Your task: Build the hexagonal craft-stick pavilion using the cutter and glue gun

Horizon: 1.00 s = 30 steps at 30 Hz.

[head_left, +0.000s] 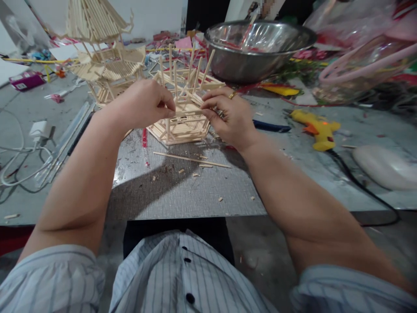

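Before me on the table stands a small wooden-stick model (182, 132), with a layered base and several upright sticks above it. A short horizontal wooden stick (189, 113) spans the model's near side. My left hand (148, 102) pinches its left end between thumb and fingers. At the other end my right hand (230, 115), wearing a ring, closes thumb and fingers on the same stick. Whether it touches the uprights all along, I cannot tell. A loose long stick (192, 159) lies in front of the model, among small cut-off bits.
Behind on the left rises a taller stick pavilion (107, 69). A steel bowl (228, 65) sits at the back. To the right lie a yellow glue gun (314, 126) with a black cord, blue-handled pliers (272, 126) and a pink basket (368, 69). A white charger (41, 129) is left.
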Motion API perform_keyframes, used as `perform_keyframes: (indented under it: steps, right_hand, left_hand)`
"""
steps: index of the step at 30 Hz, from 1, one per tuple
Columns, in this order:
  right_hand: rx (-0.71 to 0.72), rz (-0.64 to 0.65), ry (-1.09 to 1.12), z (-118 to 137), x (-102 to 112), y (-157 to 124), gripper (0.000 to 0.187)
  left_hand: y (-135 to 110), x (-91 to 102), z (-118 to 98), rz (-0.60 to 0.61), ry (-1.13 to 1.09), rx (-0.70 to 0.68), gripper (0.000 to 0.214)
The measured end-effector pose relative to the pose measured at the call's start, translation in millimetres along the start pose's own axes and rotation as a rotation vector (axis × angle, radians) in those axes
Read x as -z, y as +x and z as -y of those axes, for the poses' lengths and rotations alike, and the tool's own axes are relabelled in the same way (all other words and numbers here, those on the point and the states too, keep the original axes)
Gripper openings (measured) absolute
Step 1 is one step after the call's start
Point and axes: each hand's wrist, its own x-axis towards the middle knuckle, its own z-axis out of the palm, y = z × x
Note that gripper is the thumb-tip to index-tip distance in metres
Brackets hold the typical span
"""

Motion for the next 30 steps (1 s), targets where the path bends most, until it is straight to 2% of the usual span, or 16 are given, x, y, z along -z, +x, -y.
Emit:
perform_keyframes:
  steps: [5, 9, 13, 26, 30]
  right_hand:
    - [-0.004, 0.006, 0.012, -5, 0, 0, 0.024]
    - [-0.013, -0.003, 0.005, -7, -2, 1, 0.021]
    - [-0.013, -0.005, 0.017, -5, -3, 1, 0.023]
    - [-0.037, 0.015, -0.019, 0, -2, 3, 0.031]
    - [-0.044, 0.031, -0.035, 0, -2, 4, 0.031]
  left_hand:
    - [-3, 3.0, -7, 0.002, 0.098, 0.016, 0.04]
    - [-3, 3.2, -10, 0.025, 0.089, 0.023, 0.037]
    - [-2, 0.3, -11, -0.019, 0.11, 0.09, 0.03]
    - [3, -7.3, -7, -0.057, 0.089, 0.063, 0.033]
    - [4, -4.9, -9, -0.03, 0.088, 0.091, 0.032]
